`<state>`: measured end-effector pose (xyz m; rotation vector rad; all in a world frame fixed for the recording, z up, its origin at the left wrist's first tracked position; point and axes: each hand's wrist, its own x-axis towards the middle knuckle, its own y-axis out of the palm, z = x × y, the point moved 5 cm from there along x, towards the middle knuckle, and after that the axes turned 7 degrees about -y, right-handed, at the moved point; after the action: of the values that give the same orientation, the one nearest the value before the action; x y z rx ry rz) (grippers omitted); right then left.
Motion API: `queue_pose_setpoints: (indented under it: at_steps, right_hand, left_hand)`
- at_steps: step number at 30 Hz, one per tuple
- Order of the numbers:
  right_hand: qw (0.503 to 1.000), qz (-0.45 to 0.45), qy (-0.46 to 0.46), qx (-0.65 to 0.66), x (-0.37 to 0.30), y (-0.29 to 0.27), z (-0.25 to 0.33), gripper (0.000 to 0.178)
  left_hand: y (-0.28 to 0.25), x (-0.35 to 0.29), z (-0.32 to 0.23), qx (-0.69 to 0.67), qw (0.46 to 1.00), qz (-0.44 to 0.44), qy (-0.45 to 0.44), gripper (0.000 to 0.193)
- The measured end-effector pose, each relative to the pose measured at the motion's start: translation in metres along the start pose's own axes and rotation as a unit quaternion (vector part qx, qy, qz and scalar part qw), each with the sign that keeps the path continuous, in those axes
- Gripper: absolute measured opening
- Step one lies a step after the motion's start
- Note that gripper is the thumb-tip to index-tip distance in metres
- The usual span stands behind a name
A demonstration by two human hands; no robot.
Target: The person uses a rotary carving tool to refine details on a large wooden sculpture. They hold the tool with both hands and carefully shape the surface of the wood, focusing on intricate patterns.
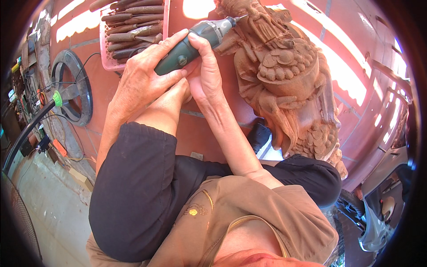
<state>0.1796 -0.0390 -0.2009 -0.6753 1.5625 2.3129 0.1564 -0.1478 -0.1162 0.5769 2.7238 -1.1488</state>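
A green rotary tool [180,55] with a grey nose is held in both my hands. My left hand [144,66] is wrapped round its rear and side. My right hand [205,73] grips it from the other side, thumb lying on the body. The thin bit [241,18] points at the bearded head of a brown carved wooden figure [271,104], which lies on its back to the right. Whether the bit touches the wood I cannot tell. Carved round pieces [287,60] fill a bowl-like shape on the figure's belly.
A pink basket [166,20] of wooden-handled carving tools [133,26] stands just beyond my left hand. Farther left are a round black base [71,86], loose cables and a fan [20,213]. Red tiles [218,127] lie under the figure; a motorbike [378,218] is at lower right.
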Motion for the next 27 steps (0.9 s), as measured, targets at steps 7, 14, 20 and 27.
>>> queue_pose_setpoints:
  at_steps: [7,14,20,27]
  right_hand:
    - [1.000,0.001,-0.006,0.002,-0.0027,0.0001,0.0013,0.033]
    - [1.000,0.011,0.003,0.000,0.0001,0.0001,-0.0003,0.032]
    - [1.000,0.011,0.003,0.007,0.0048,-0.0009,0.0013,0.032]
    - [1.000,0.011,0.003,0.004,0.0035,0.0004,0.0012,0.032]
  left_hand:
    - [0.0011,-0.0007,-0.0035,-0.007,1.000,0.000,0.017,0.072]
    - [0.0000,-0.0017,-0.0018,-0.002,1.000,-0.010,0.010,0.072]
    - [0.0003,0.0021,-0.0046,-0.005,1.000,-0.013,0.006,0.072]
    - [-0.0005,0.0008,-0.0047,0.000,1.000,-0.016,0.007,0.072]
